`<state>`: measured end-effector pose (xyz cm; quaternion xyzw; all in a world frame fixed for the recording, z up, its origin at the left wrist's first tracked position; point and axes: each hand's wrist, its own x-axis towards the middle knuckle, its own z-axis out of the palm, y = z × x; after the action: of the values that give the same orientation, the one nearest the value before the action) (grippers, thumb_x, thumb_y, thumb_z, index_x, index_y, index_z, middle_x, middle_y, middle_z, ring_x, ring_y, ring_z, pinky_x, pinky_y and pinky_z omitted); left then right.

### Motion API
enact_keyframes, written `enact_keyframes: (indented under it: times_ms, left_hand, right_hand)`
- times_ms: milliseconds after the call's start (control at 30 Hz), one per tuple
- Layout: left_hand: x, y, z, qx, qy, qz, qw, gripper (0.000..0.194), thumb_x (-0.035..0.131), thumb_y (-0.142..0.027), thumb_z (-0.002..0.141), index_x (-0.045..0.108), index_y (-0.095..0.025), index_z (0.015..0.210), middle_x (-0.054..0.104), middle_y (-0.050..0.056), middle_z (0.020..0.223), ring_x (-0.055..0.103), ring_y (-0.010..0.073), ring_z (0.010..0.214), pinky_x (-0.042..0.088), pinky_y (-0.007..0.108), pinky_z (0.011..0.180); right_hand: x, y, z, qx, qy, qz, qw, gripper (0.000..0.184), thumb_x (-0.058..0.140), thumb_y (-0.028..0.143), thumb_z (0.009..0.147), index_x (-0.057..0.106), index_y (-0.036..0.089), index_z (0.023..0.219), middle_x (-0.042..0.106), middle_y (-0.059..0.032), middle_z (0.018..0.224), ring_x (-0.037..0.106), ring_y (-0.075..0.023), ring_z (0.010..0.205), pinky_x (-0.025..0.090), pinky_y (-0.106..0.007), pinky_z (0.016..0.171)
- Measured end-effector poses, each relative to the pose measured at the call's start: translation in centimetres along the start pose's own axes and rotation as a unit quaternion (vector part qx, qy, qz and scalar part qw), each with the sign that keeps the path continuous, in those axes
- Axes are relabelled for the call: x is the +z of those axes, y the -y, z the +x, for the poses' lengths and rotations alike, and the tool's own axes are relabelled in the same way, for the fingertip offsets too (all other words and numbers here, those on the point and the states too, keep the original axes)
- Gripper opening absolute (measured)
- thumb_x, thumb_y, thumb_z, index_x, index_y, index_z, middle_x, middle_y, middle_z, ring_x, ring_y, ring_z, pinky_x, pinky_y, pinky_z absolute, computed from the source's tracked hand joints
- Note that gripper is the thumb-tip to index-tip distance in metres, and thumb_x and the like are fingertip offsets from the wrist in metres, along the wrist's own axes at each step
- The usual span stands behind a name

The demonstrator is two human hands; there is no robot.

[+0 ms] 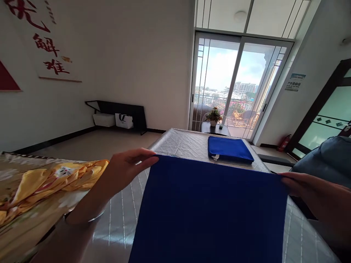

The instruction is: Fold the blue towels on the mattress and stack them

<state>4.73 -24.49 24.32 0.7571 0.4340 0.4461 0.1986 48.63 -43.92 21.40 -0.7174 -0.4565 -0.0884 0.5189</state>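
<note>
— Spreading widest through the middle and lower part of the frame is a silver table cover (181,142), isn't it?

— Yes, and a blue cloth (214,212) is hiding a good deal of it. The cloth is hanging at the lower centre, and the bottom of the frame is cutting it off, so I'm not seeing where it ends.

— What are the hands doing?

— At the lower right, the right hand (315,191) is pinching the cloth's top right corner; shadow is blurring its fingers, and the frame's edge is cropping the arm. Left of centre, the left hand (128,168) is gripping the top left corner between thumb and fingers.

— And beyond them?

— A folded blue bundle (229,148) is lying on the cover, right of centre. Its inner layers are hiding from view.

— Any containers?

— A white bin (104,120) is standing left of centre, its contents not showing. Just right of it, a white bag (124,121) with dark handles is also concealing its inside. Above the bundle, a small pale pot (213,123) is holding a leafy plant (214,114).

— Anything smaller?

— A white tag (216,157) is poking from the bundle's near edge; its print isn't reading clearly.
</note>
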Motion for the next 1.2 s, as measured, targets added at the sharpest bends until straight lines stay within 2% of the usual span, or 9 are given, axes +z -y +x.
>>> enact_keyframes:
  times_ms: [67,133,233,367,500,667,800,967,1200]
  left_hand:
    - [1.1,0.5,2.1,0.0,0.04,-0.02,0.999,0.036,0.072,-0.056,0.081,0.076,-0.022,0.091,0.076,-0.002,0.079,0.07,0.0169,0.075,0.053,0.026,0.068]
    - [2.3,1.0,4.2,0.0,0.059,-0.036,0.998,0.035,0.071,-0.055,0.082,0.076,-0.021,0.089,0.072,-0.002,0.07,0.066,0.0151,0.065,0.051,0.026,0.059]
    - [3.6,1.4,6.7,0.009,0.052,-0.091,0.994,0.032,0.072,-0.054,0.081,0.075,-0.023,0.087,0.066,-0.002,0.06,0.06,0.0146,0.054,0.048,0.028,0.053]
    - [4.1,0.7,7.7,0.006,-0.002,-0.17,0.985,0.038,0.077,-0.054,0.077,0.073,-0.02,0.093,0.075,0.003,0.074,0.069,0.0181,0.066,0.055,0.032,0.065]
    - [4.5,2.1,5.2,-0.033,-0.008,-0.214,0.976,0.046,0.08,-0.055,0.074,0.072,-0.018,0.099,0.079,0.007,0.085,0.074,0.0228,0.08,0.059,0.035,0.075]
    - [8.3,9.4,-1.1,-0.128,0.125,-0.187,0.966,0.049,0.067,-0.066,0.078,0.073,-0.019,0.089,0.078,0.006,0.079,0.074,0.0254,0.076,0.059,0.036,0.071]
    - [11.5,13.9,-5.6,-0.187,0.216,-0.075,0.955,0.046,0.065,-0.066,0.076,0.071,-0.02,0.079,0.076,0.003,0.072,0.072,0.0246,0.071,0.054,0.032,0.067]
    - [11.7,14.0,-7.3,-0.191,0.215,0.019,0.958,0.04,0.058,-0.058,0.08,0.069,-0.023,0.097,0.077,0.001,0.075,0.072,0.0245,0.074,0.049,0.031,0.072]
    - [12.0,13.7,-8.4,-0.179,0.214,0.124,0.952,0.03,0.043,-0.045,0.09,0.065,-0.026,0.098,0.074,-0.001,0.075,0.072,0.0225,0.076,0.045,0.029,0.072]
  right_hand:
    - [1.4,0.9,2.2,-0.015,0.104,-0.013,0.994,0.043,0.074,0.071,0.066,0.082,0.035,0.089,0.075,-0.002,0.068,0.071,-0.0232,0.059,0.058,-0.037,0.058]
    - [3.0,0.9,4.4,-0.035,0.149,-0.026,0.988,0.053,0.067,0.075,0.072,0.081,0.029,0.092,0.072,-0.0003,0.061,0.067,-0.0209,0.055,0.055,-0.034,0.055]
    - [4.9,0.6,7.1,-0.061,0.149,-0.039,0.986,0.056,0.063,0.075,0.077,0.08,0.026,0.099,0.068,0.0024,0.056,0.063,-0.0185,0.052,0.051,-0.033,0.056]
    - [5.3,1.0,8.0,-0.06,0.101,-0.007,0.993,0.053,0.063,0.07,0.082,0.079,0.025,0.106,0.073,0.002,0.065,0.069,-0.0195,0.062,0.054,-0.034,0.065]
    - [5.5,-0.3,4.9,-0.049,0.101,0.021,0.994,0.053,0.064,0.069,0.083,0.078,0.025,0.11,0.077,-0.0007,0.075,0.072,-0.0206,0.066,0.057,-0.034,0.066]
    - [9.8,-6.6,-3.7,-0.051,0.218,0.058,0.973,0.047,0.062,0.069,0.085,0.081,0.028,0.098,0.077,-0.0082,0.107,0.075,-0.0219,0.081,0.061,-0.033,0.072]
    - [13.2,-11.4,-9.8,-0.04,0.307,0.064,0.949,0.05,0.052,0.068,0.092,0.082,0.028,0.094,0.077,-0.0093,0.102,0.075,-0.0217,0.082,0.061,-0.031,0.073]
    - [13.7,-13.3,-12.4,-0.066,0.32,0.044,0.944,0.039,0.049,0.055,0.099,0.08,0.03,0.1,0.076,-0.0065,0.103,0.074,-0.0202,0.088,0.06,-0.03,0.081]
    - [12.8,-14.5,-13.5,-0.118,0.336,0.023,0.934,0.029,0.05,0.033,0.101,0.074,0.033,0.118,0.075,-0.0041,0.113,0.072,-0.0188,0.102,0.058,-0.029,0.092]
